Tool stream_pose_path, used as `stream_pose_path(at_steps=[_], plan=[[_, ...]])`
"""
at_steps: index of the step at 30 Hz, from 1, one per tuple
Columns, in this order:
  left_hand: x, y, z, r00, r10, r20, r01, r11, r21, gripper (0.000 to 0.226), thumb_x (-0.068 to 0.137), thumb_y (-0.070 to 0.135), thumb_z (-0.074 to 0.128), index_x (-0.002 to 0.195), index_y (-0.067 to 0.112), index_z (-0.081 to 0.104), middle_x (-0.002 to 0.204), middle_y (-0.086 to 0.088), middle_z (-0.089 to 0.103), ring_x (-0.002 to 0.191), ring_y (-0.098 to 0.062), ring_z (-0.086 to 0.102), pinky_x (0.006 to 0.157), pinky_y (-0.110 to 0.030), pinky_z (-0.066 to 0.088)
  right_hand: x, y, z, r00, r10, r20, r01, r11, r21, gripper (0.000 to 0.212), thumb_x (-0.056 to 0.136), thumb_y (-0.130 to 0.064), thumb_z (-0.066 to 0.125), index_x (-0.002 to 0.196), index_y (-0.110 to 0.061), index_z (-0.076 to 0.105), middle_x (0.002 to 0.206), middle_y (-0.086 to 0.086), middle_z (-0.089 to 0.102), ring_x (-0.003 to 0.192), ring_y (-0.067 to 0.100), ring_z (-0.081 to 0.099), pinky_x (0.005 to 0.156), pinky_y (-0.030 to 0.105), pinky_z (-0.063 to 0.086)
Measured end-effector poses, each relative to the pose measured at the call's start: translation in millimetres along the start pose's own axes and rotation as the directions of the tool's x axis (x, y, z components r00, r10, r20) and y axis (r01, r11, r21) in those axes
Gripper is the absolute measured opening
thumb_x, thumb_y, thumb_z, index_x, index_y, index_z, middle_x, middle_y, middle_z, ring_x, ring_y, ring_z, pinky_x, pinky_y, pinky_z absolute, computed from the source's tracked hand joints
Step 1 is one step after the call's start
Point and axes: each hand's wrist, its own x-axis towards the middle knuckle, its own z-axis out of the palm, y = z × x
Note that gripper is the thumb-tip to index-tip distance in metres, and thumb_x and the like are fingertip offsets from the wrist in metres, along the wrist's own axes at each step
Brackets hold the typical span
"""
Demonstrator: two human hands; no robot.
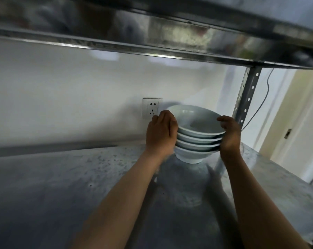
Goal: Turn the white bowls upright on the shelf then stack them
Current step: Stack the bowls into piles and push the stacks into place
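Observation:
Several white bowls [197, 135] stand upright, nested in one stack, on the metal shelf [62, 186] near its back right corner. My left hand [161, 133] presses against the stack's left side, fingers wrapped around the rims. On the right side my right hand [230, 135] grips the rims, thumb over the top bowl's edge. The foot of the bottom bowl rests on the shelf. The inside of the top bowl is bare.
A second metal shelf [152, 33] hangs low overhead. A perforated steel post [247, 97] stands just right of the stack. A wall socket [152, 107] sits behind my left hand, and a cable [260, 105] runs down past the post. A doorway lies at far right.

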Motion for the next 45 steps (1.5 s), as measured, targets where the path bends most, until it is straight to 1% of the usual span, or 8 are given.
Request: stream_pose_path(at_steps=[2, 6, 12, 16, 28, 36, 41, 45], plan=[[-0.4, -8.9, -10.5, 0.999, 0.042, 0.011, -0.043, 0.999, 0.022, 0.039, 0.098, 0.03, 0.023, 0.093, 0.008, 0.055, 0.098, -0.009, 0.059, 0.087, -0.031, 0.052, 0.074, -0.038, 0.041, -3.4, 0.0, 7.9, 1.0, -0.019, 0.001, 0.019, 1.0, 0.0, 0.027, 0.07, -0.017, 0.044, 0.067, -0.027, 0.069, 0.079, -0.007, 0.061, 0.081, 0.009, 0.054, 0.08, 0.026, 0.04], [-5.1, -25.0, -29.9, 0.999, 0.04, -0.036, -0.04, 0.999, 0.023, 0.036, 0.097, 0.025, 0.026, 0.088, 0.007, 0.057, 0.092, -0.01, 0.061, 0.092, -0.032, 0.055, 0.081, -0.041, 0.043, -24.8, -1.9, 35.4, 0.999, -0.025, 0.031, 0.025, 1.0, 0.016, 0.022, 0.07, -0.017, 0.041, 0.074, -0.021, 0.062, 0.08, -0.009, 0.058, 0.07, -0.008, 0.051, 0.07, 0.012, 0.039], [-15.6, -70.3, -80.4, 0.998, 0.041, -0.054, -0.034, 0.991, 0.13, 0.036, 0.097, 0.027, 0.027, 0.089, 0.008, 0.057, 0.097, -0.012, 0.061, 0.092, -0.033, 0.054, 0.08, -0.042, 0.041, -50.9, 0.7, 94.2, 0.992, 0.078, 0.101, -0.083, 0.996, 0.037, 0.022, 0.07, -0.019, 0.045, 0.068, -0.025, 0.066, 0.08, 0.001, 0.058, 0.082, 0.018, 0.051, 0.078, 0.031, 0.039], [-23.3, -104.3, -120.2, 0.999, 0.008, -0.047, -0.001, 0.99, 0.141, 0.038, 0.097, 0.029, 0.023, 0.092, 0.008, 0.055, 0.1, -0.013, 0.059, 0.089, -0.035, 0.053, 0.079, -0.046, 0.045, -80.7, -0.6, 138.8, 0.989, 0.071, 0.133, -0.07, 0.997, -0.009, 0.023, 0.073, -0.025, 0.043, 0.068, -0.029, 0.065, 0.072, -0.008, 0.056, 0.075, 0.013, 0.053, 0.076, 0.03, 0.041], [-57.4, -182.5, -252.1, 0.988, -0.057, -0.146, 0.094, 0.961, 0.262, 0.037, 0.099, 0.024, 0.025, 0.091, 0.007, 0.056, 0.099, -0.011, 0.06, 0.086, -0.033, 0.053, 0.077, -0.044, 0.045, -172.5, -1.9, 272.9, 0.942, 0.028, 0.335, -0.074, 0.989, 0.127, 0.021, 0.07, -0.023, 0.045, 0.073, -0.027, 0.066, 0.084, -0.002, 0.063, 0.085, 0.018, 0.056, 0.081, 0.035, 0.042], [-78.9, -230.2, -349.1, 0.991, -0.037, -0.128, 0.093, 0.881, 0.465, 0.04, 0.102, 0.025, 0.024, 0.095, 0.009, 0.06, 0.098, -0.008, 0.063, 0.092, -0.031, 0.057, 0.084, -0.042, 0.043, -235.4, -8.6, 362.0, 0.89, -0.012, 0.456, -0.065, 0.986, 0.153, 0.024, 0.08, -0.019, 0.039, 0.08, -0.026, 0.062, 0.091, -0.005, 0.062, 0.086, 0.013, 0.056, 0.083, 0.031, 0.041], [-85.8, -252.7, -389.9, 0.993, -0.076, -0.091, 0.115, 0.794, 0.596, 0.045, 0.102, 0.027, 0.022, 0.108, 0.008, 0.063, 0.105, -0.009, 0.066, 0.098, -0.034, 0.057, 0.1, -0.052, 0.039, -264.5, -15.2, 394.0, 0.874, 0.035, 0.485, -0.125, 0.98, 0.155, 0.022, 0.082, -0.023, 0.04, 0.082, -0.022, 0.062, 0.078, -0.011, 0.057, 0.077, 0.004, 0.053, 0.077, 0.023, 0.039], [-86.8, -266.4, -419.5, 0.999, -0.003, -0.043, 0.033, 0.702, 0.712, 0.042, 0.099, 0.025, 0.027, 0.099, 0.007, 0.066, 0.097, -0.008, 0.067, 0.096, -0.035, 0.056, 0.104, -0.054, 0.035, -281.7, -17.8, 416.4, 0.86, 0.059, 0.507, -0.15, 0.978, 0.142, 0.025, 0.08, -0.026, 0.039, 0.085, -0.02, 0.063, 0.078, -0.012, 0.058, 0.076, 0.0, 0.054, 0.078, 0.021, 0.04]])
